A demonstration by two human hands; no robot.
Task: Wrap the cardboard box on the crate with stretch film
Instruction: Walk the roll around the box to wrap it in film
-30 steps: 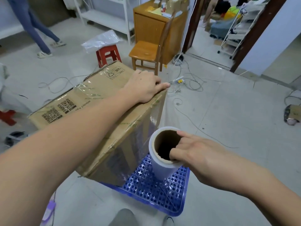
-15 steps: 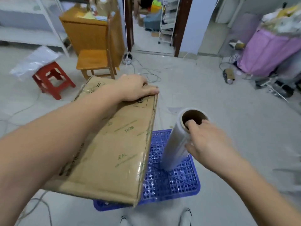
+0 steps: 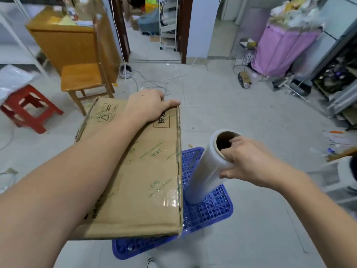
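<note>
Cardboard box [image 3: 139, 171] on the blue crate [image 3: 208, 207], one hand on it and one on the film roll.

Nearest, the box covers most of the crate. Just beside its right edge the stretch film roll [image 3: 207, 171] stands tilted, its foot on the crate. The right hand [image 3: 245, 161] grips the roll top, thumb inside the core. The left hand [image 3: 148, 107] rests flat on the far box corner, fingers straight, their tips hidden over the far edge. Behind them stand a wooden chair [image 3: 83, 80] and a red stool [image 3: 27, 107], both blurred.
</note>
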